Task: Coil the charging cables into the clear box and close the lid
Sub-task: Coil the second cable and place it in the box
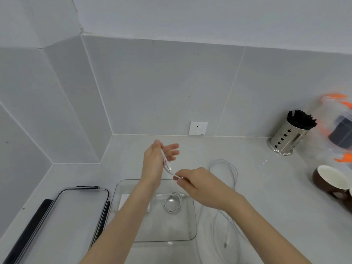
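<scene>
On the far left of the table [257, 168] lies the lid [62, 216], off the box and flat. Just right of it stands the clear box [192, 221], open, with one coiled cable [172, 202] already inside near its back.

Above the back edge of the box, the left hand [155, 161] is raised with its fingers spread. A short white cable [166, 164] runs along its palm, but I cannot tell how firmly the hand keeps it. The right hand [198, 182] pinches the lower end of this cable between its fingertips. The cable's long axis slopes from the upper left down to the right, so the right hand is the nearer one to wind it.

Right of the box, a long loose cable [226, 187] waits on the table, nearer to the right hand.
</scene>
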A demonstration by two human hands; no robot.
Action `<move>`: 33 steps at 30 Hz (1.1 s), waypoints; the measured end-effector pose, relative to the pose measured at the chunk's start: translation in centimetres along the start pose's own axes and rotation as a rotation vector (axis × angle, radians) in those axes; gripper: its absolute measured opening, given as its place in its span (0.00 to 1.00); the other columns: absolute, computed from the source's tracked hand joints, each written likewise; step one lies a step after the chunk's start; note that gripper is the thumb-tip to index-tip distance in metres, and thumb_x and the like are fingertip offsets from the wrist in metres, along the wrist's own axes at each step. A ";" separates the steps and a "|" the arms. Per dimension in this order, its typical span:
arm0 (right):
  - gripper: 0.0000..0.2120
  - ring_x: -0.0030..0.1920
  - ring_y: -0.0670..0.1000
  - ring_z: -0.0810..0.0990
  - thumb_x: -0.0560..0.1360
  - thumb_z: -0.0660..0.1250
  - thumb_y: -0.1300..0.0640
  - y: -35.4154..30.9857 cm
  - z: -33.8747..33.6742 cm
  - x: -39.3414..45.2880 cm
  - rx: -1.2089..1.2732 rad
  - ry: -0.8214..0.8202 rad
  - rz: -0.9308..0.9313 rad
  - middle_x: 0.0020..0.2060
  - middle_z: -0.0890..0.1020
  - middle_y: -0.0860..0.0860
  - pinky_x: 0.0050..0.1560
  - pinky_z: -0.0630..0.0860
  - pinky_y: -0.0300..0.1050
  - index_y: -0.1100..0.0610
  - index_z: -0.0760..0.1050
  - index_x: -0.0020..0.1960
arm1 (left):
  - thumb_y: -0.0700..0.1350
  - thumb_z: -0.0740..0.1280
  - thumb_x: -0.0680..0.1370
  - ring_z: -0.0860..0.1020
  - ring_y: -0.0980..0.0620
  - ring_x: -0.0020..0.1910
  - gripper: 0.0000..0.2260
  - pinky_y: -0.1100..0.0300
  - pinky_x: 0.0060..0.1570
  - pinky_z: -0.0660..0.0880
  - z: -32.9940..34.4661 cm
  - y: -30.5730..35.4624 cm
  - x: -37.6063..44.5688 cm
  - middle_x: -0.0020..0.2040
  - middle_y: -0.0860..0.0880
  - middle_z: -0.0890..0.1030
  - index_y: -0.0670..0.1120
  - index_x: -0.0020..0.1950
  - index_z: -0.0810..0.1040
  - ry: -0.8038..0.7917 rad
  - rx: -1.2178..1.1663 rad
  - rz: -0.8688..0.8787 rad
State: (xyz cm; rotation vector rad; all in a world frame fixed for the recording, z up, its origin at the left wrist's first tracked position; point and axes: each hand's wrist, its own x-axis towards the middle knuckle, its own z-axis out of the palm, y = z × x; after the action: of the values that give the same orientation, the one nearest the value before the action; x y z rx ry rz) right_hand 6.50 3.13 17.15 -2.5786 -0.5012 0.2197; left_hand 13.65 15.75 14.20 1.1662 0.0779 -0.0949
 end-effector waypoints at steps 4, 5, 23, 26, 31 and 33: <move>0.09 0.40 0.53 0.78 0.76 0.62 0.53 -0.5 -2.1 0.8 -0.112 0.081 -0.036 0.39 0.84 0.52 0.45 0.75 0.49 0.54 0.80 0.47 | 0.45 0.53 0.81 0.73 0.62 0.23 0.15 0.68 0.29 0.69 0.5 -1.0 -1.7 0.28 0.52 0.76 0.43 0.35 0.68 -0.112 0.520 0.107; 0.06 0.40 0.51 0.79 0.74 0.65 0.53 -0.3 -2.6 1.0 -0.081 0.086 -0.033 0.38 0.85 0.50 0.45 0.76 0.48 0.52 0.81 0.44 | 0.45 0.54 0.81 0.72 0.61 0.22 0.16 0.66 0.29 0.69 0.5 -0.9 -2.1 0.26 0.51 0.74 0.43 0.34 0.70 -0.171 0.606 0.100; 0.15 0.20 0.46 0.67 0.80 0.57 0.57 4.3 1.1 1.8 0.910 0.110 0.189 0.22 0.75 0.47 0.24 0.64 0.37 0.51 0.79 0.40 | 0.41 0.64 0.75 0.66 0.53 0.21 0.07 0.62 0.28 0.71 0.0 2.5 -1.9 0.25 0.49 0.70 0.40 0.40 0.75 -0.529 -0.685 -0.376; 0.13 0.20 0.46 0.66 0.80 0.54 0.56 3.1 2.1 0.9 0.760 -0.029 0.188 0.22 0.72 0.47 0.24 0.65 0.37 0.57 0.77 0.49 | 0.45 0.55 0.80 0.66 0.58 0.20 0.12 0.68 0.26 0.69 0.0 2.7 -0.8 0.23 0.54 0.67 0.45 0.38 0.69 -0.281 -0.577 -0.237; 0.14 0.31 0.45 0.72 0.80 0.53 0.56 0.8 1.5 0.0 0.325 -0.130 0.137 0.31 0.74 0.44 0.35 0.69 0.36 0.59 0.72 0.59 | 0.44 0.51 0.82 0.65 0.57 0.23 0.14 0.63 0.32 0.66 0.0 0.4 -0.1 0.24 0.54 0.68 0.45 0.38 0.66 -0.098 -0.109 -0.034; 0.14 0.38 0.51 0.74 0.80 0.52 0.56 0.2 1.1 -0.3 0.091 -0.129 0.072 0.39 0.80 0.50 0.41 0.69 0.43 0.61 0.73 0.57 | 0.43 0.51 0.82 0.67 0.56 0.24 0.13 0.63 0.31 0.68 0.0 -0.5 -0.5 0.27 0.52 0.69 0.45 0.38 0.66 -0.079 0.124 0.028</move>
State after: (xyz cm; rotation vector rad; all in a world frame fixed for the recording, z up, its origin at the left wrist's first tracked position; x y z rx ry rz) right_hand 6.03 3.37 16.14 -2.5061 -0.4346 0.4268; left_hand 13.07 15.53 13.78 1.2859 -0.0142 -0.1218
